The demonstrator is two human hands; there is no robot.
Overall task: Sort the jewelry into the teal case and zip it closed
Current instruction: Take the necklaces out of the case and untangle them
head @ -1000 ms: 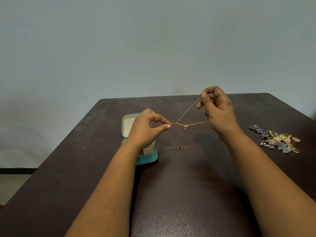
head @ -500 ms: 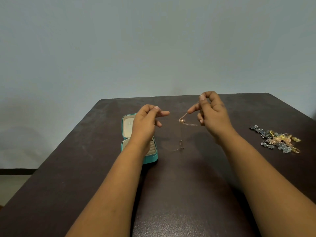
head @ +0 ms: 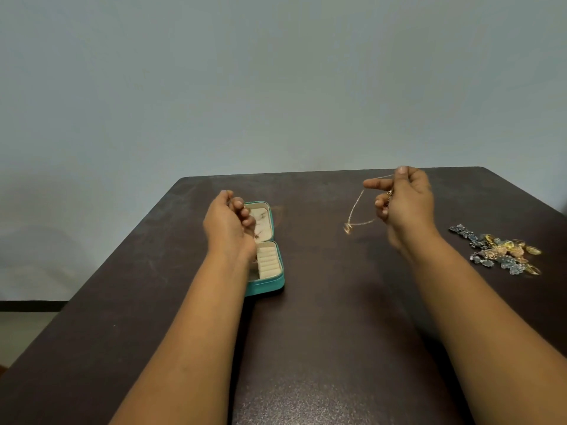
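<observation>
The teal case (head: 266,285) lies open on the dark table, left of centre, with a cream lining and ring rolls (head: 268,261) in its near half. My left hand (head: 228,223) hovers over the case's left side with its fingers curled; a thin gold chain seems pinched at the fingertips, and a faint gold blur (head: 277,214) shows by the case's right edge. My right hand (head: 406,207) is raised to the right and pinches a gold necklace (head: 356,207), whose loop hangs down to a small pendant (head: 348,229) just above the table.
A pile of loose jewelry (head: 503,251), with dark blue-grey and gold pieces, lies on the table (head: 322,317) at the right, beyond my right forearm. The table's far edge runs just behind both hands, with a plain wall behind it.
My hands have drawn apart. The left moved from the necklace to above the open case. The right moved right with its necklace. The small piece that lay between them is gone from the table.
</observation>
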